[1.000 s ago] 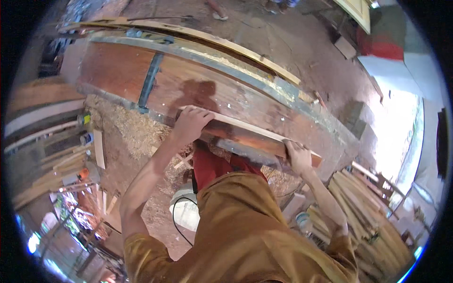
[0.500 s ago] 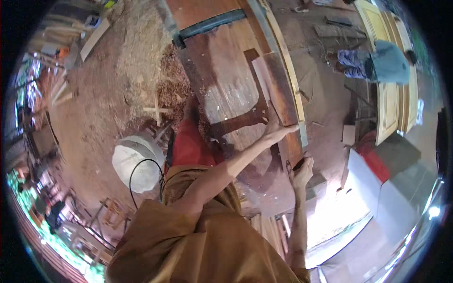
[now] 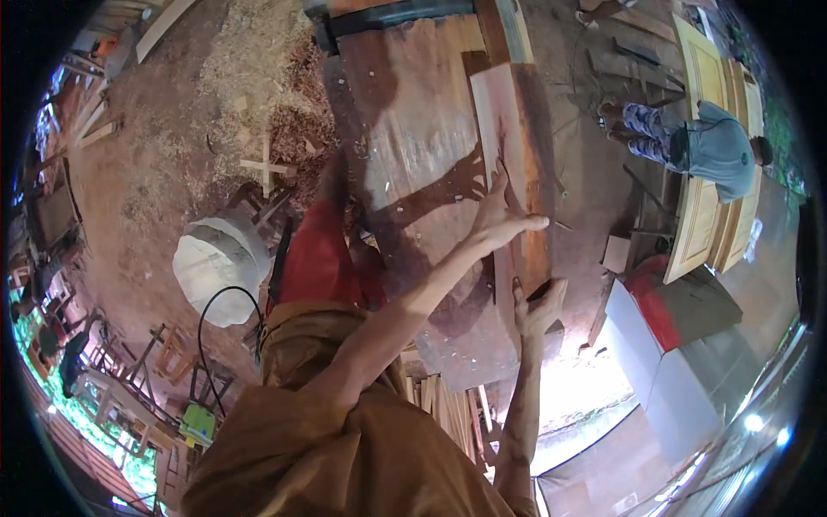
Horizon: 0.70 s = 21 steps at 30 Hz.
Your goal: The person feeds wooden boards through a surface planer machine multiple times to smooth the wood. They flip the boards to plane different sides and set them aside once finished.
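Note:
A thick reddish-brown wooden board [image 3: 530,155] with a paler side face is held along the right side of the workbench [image 3: 422,129]. My left hand [image 3: 506,221] grips it partway along, thumb over the top and fingers stretched along the pale side. At the near end my right hand [image 3: 541,312] has its thumb on one side and its fingers round the end; part of its grip is hidden under the wood. Shadows of the board and my left hand fall across the bench top.
A black bar [image 3: 405,24] crosses the bench's far end. To the left stand a white rounded container [image 3: 220,271], a black cable [image 3: 207,345] and a small wooden cross [image 3: 268,166] among shavings. At right, a person [image 3: 719,151] is beside pale panelled doors [image 3: 696,215].
The view has shifted, and the board now covers most of the pale strip along the bench's right edge. Both hands keep hold of it. The person at right has leaned differently.

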Motion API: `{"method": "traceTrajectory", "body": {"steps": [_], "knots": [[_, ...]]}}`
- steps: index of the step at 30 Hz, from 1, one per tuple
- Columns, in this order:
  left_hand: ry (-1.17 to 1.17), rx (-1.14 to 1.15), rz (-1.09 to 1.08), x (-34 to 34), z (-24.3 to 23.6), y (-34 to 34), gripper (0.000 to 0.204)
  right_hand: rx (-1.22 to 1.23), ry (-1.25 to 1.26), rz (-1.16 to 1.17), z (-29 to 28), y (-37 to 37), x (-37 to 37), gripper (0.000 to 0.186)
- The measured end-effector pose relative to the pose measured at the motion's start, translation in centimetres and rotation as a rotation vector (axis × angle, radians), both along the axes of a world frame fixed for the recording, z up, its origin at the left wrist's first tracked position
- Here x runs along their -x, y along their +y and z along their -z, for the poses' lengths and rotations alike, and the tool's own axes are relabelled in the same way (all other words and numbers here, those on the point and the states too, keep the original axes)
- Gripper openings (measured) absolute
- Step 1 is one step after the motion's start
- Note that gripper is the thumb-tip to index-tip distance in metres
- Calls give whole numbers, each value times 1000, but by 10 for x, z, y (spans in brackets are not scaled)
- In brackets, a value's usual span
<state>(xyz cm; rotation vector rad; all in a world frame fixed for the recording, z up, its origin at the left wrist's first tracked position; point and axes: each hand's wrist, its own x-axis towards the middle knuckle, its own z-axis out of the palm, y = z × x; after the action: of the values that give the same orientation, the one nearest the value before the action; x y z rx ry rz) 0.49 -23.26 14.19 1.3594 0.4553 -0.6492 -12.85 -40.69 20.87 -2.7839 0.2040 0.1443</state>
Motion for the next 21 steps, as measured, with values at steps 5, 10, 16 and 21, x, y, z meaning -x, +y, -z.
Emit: {"method": "traceTrajectory", "body": {"steps": [5,10,16,21], "knots": [[81,162,-76,-44,7,27,140,3,-48,3,1,30,-47,58],[-32,98,-115,-87,-1,51,137,37,-77,-16,7,50,-86,59],[-64,71,-104,-146,30,82,147,32,-150,-24,10,87,-139,58],[-89,58,-115,-170,18,94,112,66,-118,-1,11,99,-164,62]]}}
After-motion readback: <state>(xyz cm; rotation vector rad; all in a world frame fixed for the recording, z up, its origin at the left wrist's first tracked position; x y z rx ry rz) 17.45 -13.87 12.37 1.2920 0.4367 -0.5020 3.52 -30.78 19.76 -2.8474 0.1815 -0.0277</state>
